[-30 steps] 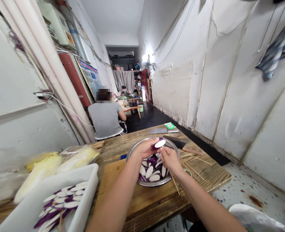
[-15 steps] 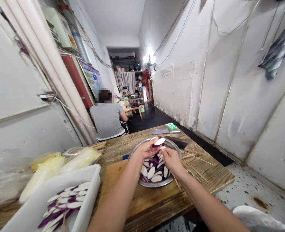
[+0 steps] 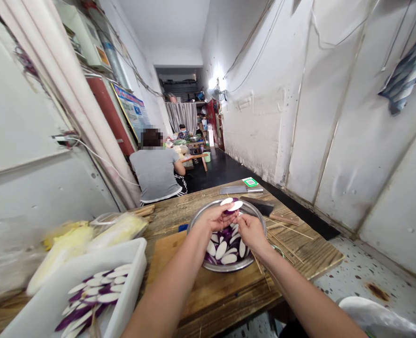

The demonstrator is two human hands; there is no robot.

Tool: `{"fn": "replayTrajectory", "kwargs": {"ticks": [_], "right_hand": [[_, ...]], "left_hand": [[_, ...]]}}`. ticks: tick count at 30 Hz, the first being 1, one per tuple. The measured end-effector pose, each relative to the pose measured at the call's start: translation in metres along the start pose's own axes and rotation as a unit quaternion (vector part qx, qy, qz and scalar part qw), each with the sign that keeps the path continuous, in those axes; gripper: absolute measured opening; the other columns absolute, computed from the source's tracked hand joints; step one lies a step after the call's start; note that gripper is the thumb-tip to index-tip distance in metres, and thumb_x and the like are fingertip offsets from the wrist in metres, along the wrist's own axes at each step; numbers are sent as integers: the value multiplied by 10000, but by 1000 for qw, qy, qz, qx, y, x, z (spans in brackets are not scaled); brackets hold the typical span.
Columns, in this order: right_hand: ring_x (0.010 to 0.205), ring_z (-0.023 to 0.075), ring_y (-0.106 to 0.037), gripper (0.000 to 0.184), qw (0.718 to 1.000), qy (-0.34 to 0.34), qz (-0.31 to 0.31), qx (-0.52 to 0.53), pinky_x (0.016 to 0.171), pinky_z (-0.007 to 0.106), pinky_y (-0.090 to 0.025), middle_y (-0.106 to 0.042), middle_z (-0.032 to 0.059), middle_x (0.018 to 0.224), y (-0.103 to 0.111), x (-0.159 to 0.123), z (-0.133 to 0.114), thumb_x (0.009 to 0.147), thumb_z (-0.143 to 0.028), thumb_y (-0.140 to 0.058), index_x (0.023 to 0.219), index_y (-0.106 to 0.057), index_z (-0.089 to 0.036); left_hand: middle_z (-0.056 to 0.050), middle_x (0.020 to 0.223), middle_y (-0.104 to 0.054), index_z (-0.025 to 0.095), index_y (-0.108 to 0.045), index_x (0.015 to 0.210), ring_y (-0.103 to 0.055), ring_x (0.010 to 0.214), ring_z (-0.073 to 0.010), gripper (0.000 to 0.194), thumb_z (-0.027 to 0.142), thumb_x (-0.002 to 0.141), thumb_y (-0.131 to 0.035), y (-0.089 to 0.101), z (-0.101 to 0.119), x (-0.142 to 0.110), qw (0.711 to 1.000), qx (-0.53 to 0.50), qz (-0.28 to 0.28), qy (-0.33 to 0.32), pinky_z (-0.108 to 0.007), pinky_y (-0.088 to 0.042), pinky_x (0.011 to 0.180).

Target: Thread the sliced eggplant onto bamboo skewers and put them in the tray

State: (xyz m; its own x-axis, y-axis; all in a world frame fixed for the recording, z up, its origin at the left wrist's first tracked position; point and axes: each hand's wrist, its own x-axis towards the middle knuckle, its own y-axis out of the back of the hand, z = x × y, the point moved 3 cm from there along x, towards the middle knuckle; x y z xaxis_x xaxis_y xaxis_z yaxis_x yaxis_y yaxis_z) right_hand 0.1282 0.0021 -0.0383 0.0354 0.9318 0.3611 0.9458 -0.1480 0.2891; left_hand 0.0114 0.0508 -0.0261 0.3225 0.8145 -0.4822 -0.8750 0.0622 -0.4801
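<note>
Metal bowl [image 3: 229, 269] is the landmark. Left hand [image 3: 213, 219], over the bowl's far side, pinches two white-faced, purple-skinned eggplant slices [image 3: 235, 206] between thumb and fingers. Right hand [image 3: 249, 231], over the bowl's right side, has thumb and fingers pressed together on a thin skewer [image 3: 236, 214] that runs up to the slices; exact finger contact too small to tell. Loose slices [image 3: 221, 249] lie inside the bowl, below both hands.

Right of the bowl: loose skewers [image 3: 285, 246] on the wood, some near its rim. Beyond its far right rim: dark-bladed cleaver [image 3: 260, 205], and a second knife [image 3: 233, 190] farther back. Wooden board [image 3: 164, 256] under and left of the bowl. White tray [image 3: 141, 263] left of the bowl, holding more slices [image 3: 100, 284].

Risks, my judgement: skewer tip could prick the left fingers if it comes through off-line, since they sit right behind the slices. Off-centre push could split a slice. Loose left pinch could drop one back into the bowl. Too much force could bend the skewer.
</note>
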Motion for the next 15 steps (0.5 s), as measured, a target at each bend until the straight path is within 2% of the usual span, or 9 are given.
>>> {"fn": "replayTrajectory", "kwargs": {"ticks": [4,9,12,15], "right_hand": [[424,108,-405,328,1000,-5,10,-4,444,215,-290,-480,-18,445,0,1,0,790,-325,-369,664,-615,-148],[406,99,-383,295,1000,-20,3,3,423,208,-277,-470,-25,441,0,-1,1,763,-308,-401,671,-630,-146],[400,95,-375,283,999,-13,-30,12,417,207,-277,-470,-24,440,-1,-3,0,749,-303,-417,669,-637,-143],[393,95,-375,297,999,-9,-44,6,410,205,-278,-475,-20,439,-1,-3,1,753,-326,-421,682,-640,-138]], "left_hand": [[-73,736,-661,112,-610,870,-635,628,-134,166,135,714,-660,-3,0,-3,1000,19,0,-14,-218,-526,599],[-66,715,-651,133,-602,822,-625,608,-159,289,400,720,-644,-2,7,1,995,22,22,-99,-296,-531,594],[-45,654,-630,126,-573,752,-604,551,-141,182,300,755,-626,2,10,4,987,-12,64,-147,-300,-523,580],[-49,666,-633,117,-571,761,-607,559,-142,92,193,754,-622,4,9,4,986,-19,85,-140,-313,-524,600]]}}
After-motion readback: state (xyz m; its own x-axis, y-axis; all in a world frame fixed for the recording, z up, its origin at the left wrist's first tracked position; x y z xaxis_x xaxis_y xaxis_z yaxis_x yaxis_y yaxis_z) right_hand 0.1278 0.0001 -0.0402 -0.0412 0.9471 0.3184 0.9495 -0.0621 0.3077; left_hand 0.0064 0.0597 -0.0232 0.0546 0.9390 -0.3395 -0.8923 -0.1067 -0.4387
